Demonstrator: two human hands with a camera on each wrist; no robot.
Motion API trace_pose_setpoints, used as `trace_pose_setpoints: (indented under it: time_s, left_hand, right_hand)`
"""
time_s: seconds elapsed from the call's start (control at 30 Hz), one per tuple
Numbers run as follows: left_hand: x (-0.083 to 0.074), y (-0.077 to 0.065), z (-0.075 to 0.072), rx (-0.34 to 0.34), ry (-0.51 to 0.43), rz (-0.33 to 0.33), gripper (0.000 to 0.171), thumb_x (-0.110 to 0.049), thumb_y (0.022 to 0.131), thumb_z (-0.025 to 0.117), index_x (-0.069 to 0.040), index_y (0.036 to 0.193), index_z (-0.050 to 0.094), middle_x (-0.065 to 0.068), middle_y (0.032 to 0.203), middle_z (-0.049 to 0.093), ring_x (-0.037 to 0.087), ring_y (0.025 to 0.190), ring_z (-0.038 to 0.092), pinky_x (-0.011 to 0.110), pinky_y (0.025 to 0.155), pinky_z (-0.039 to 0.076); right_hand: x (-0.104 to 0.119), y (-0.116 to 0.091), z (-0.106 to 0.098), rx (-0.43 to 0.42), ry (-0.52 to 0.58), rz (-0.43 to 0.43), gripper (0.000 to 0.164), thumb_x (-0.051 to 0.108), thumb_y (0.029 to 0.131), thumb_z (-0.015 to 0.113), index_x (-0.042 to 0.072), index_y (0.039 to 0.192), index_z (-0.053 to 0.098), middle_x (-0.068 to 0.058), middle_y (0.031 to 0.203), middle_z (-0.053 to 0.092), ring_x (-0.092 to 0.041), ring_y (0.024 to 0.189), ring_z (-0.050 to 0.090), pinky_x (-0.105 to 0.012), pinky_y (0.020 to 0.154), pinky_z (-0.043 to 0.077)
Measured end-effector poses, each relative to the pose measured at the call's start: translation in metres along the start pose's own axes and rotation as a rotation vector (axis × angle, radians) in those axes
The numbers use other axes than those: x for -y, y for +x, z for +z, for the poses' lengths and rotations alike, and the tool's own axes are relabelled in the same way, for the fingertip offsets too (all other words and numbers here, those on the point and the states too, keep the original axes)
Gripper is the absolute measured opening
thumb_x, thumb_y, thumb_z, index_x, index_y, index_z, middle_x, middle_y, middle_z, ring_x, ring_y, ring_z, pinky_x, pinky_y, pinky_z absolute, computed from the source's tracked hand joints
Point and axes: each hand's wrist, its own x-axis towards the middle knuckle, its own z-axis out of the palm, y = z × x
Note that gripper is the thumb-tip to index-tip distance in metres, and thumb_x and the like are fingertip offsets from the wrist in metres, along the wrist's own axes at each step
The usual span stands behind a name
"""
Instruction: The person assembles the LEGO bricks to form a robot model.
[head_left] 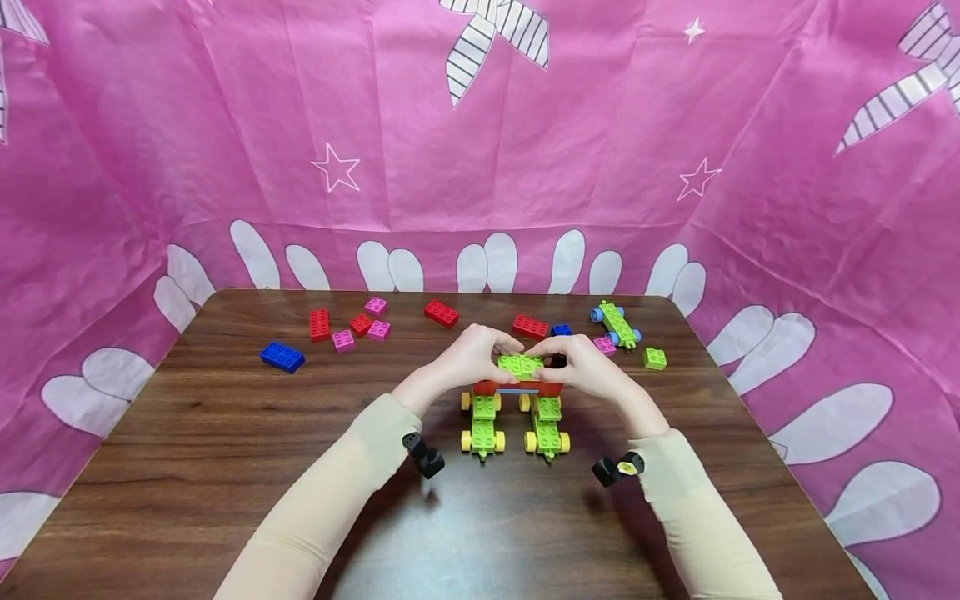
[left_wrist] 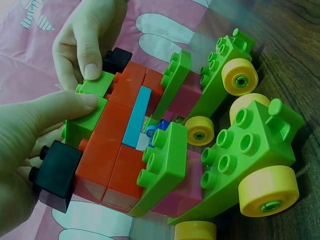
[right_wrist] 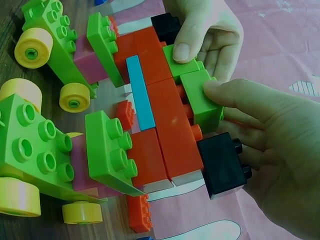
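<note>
Over the middle of the table stands a toy build of red bricks (left_wrist: 102, 142) raised on two green wheeled bases (head_left: 483, 437) with yellow wheels. Two small green bricks (right_wrist: 202, 100) sit side by side on top of the red ones. My left hand (head_left: 476, 357) pinches the left green brick (head_left: 510, 365), thumb in front and fingers behind. The right green brick (head_left: 532, 367) is pinched the same way by my right hand (head_left: 588, 364). A black brick (left_wrist: 60, 170) sits at each end of the top row. Below the red bricks run a light-blue strip (right_wrist: 141, 92), green plates and pink bricks.
Behind on the left lie a blue brick (head_left: 282, 357), a red brick (head_left: 319, 324) and several pink bricks (head_left: 378, 330). Back right holds another green wheeled base (head_left: 617, 323) with blue wheels and a loose green brick (head_left: 655, 358). A pink cloth (head_left: 420, 167) encloses the table.
</note>
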Motion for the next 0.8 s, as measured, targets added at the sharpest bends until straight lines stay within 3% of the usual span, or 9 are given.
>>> trace_pose_setpoints:
  time_s: [0.17,0.47,0.8]
  left_hand:
    - [0.0001,-0.0003,0.0003,-0.008,0.005,0.01,0.043,-0.016,0.076,0.082,-0.005,0.115,0.069,0.006,0.107,0.072,0.017,0.098,0.066,0.025,0.082,0.054]
    - [0.0003,0.0007,0.0005,-0.01,-0.004,0.008,0.043,-0.015,0.075,0.082,-0.005,0.115,0.07,0.006,0.106,0.072,0.016,0.097,0.066,0.024,0.082,0.054]
    - [0.0008,0.0004,0.0008,-0.009,0.004,0.014,0.042,-0.016,0.076,0.082,-0.005,0.115,0.07,0.006,0.107,0.072,0.017,0.098,0.066,0.024,0.081,0.054]
  right_hand:
    - [-0.0003,-0.0003,-0.0004,-0.001,0.009,-0.02,0.028,0.016,0.086,0.073,0.005,0.112,0.071,-0.008,0.107,0.071,-0.021,0.091,0.063,-0.041,0.075,0.055]
    - [0.0034,0.0001,-0.0038,0.027,0.017,0.01,0.03,0.017,0.087,0.072,0.006,0.114,0.07,-0.008,0.108,0.07,-0.015,0.081,0.058,-0.028,0.067,0.051]
    - [0.0022,-0.0002,-0.0004,-0.01,0.008,0.002,0.029,0.015,0.084,0.075,0.006,0.111,0.071,-0.003,0.095,0.07,-0.013,0.075,0.056,-0.026,0.062,0.049]
